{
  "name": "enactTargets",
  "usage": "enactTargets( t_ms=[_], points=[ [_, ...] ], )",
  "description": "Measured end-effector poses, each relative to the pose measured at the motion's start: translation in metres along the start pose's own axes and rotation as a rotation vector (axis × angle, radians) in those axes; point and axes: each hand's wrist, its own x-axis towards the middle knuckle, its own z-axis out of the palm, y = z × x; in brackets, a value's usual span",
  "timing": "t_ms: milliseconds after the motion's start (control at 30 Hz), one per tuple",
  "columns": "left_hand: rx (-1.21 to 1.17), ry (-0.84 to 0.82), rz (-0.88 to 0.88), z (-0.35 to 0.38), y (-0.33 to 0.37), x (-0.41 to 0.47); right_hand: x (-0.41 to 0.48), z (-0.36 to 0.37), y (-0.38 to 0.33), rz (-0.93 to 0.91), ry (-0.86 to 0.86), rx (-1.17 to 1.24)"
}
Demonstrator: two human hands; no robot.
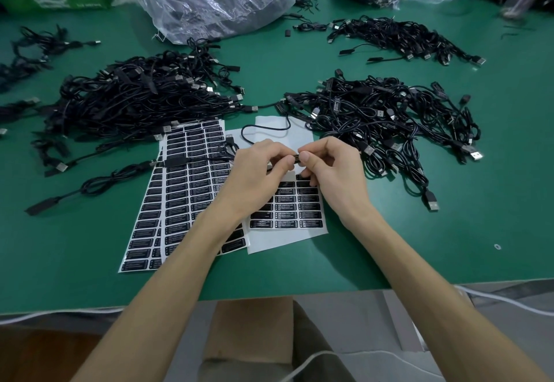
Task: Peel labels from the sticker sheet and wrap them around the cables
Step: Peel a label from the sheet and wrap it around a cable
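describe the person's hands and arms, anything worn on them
The left hand and right hand are bare: no gloves, rings, watch or wristbands in view. The left forearm and right forearm are bare, with no sleeve showing up to the frame's edge. Visible fingernails are short and plain.

Black cable [295, 158] above part-peeled sticker sheet [278, 241]; left pile [135, 103], right pile [374, 118] flanking.
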Motion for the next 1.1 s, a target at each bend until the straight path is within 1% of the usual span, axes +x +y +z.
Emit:
enactTargets(
  t_ms=[100,267,500,800,1000,1100],
  points=[
    [0.024,0.000,0.014,-0.0005,0.0033,-0.0010,0.0003,-0.0004,0.0016,0.001,0.026,0.025],
    [-0.028,0.002,-0.029,0.0000,0.0056,-0.0015,0.0008,0.0005,0.0035,-0.007,0.019,0.026],
    [-0.046,0.027,-0.036,0.0010,0.0041,-0.0018,0.0002,0.0000,0.0037,0.009,0.020,0.059],
    [-0.098,0.045,-0.006,0.0018,0.0023,-0.0025,-0.0001,-0.0001,0.0018,0.028,0.046,0.116],
    [-0.082,0.041,0.008,0.0008,-0.0001,-0.0009,0.0002,-0.0001,0.0022,-0.006,0.010,0.068],
    [-0.099,0.067,0.014,0.0002,0.0001,-0.0013,-0.0005,0.0005,0.0012,-0.014,-0.017,0.059]
  ],
)
